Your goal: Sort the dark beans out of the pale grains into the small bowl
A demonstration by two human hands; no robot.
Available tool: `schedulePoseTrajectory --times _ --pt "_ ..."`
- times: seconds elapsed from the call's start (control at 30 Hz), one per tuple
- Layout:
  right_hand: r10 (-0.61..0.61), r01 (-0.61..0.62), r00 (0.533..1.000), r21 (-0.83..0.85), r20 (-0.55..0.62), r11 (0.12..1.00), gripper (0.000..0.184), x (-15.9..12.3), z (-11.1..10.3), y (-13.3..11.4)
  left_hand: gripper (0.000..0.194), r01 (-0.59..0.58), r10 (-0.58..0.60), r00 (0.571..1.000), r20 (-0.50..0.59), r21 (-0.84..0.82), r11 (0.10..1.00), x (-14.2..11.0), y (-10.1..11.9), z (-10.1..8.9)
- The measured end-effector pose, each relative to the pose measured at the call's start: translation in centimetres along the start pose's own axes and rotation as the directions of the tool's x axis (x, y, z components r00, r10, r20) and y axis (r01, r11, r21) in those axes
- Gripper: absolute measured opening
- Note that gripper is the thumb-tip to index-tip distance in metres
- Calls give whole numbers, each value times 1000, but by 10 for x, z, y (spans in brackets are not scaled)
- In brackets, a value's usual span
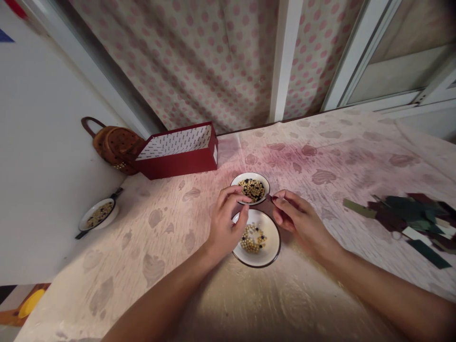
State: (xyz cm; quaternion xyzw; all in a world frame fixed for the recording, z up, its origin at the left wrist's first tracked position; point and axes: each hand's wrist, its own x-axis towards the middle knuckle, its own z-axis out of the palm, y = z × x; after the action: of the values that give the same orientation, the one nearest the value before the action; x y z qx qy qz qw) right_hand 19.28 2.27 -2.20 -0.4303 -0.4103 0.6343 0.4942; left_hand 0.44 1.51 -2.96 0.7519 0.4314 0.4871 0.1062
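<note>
Two small white bowls with dark rims stand on the table, one just beyond the other. The far bowl (251,175) holds pale beans mixed with black ones (252,189), and the near bowl (272,237) holds a smaller heap of the same mix (252,239). My left hand (226,223) hangs over the gap between them, its fingertips drawn together at the far bowl's rim. Whether they pinch anything is hidden. My right hand (297,221) pinches a thin dark object (269,197) beside the far bowl.
A third bowl of beans (98,213) sits at the left on a dark handle. Behind it are a red open box (178,164) and a brown studded bag (116,145). Dark green and brown strips (409,216) lie at the right on the leaf-patterned tablecloth (153,266).
</note>
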Motion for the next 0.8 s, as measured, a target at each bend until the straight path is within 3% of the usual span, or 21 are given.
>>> schedulePoseTrajectory --times 0.8 --pt "22 -22 999 1 28 1000 38 0 1 1 17 -12 12 1000 0 -26 1000 -1 -2 2"
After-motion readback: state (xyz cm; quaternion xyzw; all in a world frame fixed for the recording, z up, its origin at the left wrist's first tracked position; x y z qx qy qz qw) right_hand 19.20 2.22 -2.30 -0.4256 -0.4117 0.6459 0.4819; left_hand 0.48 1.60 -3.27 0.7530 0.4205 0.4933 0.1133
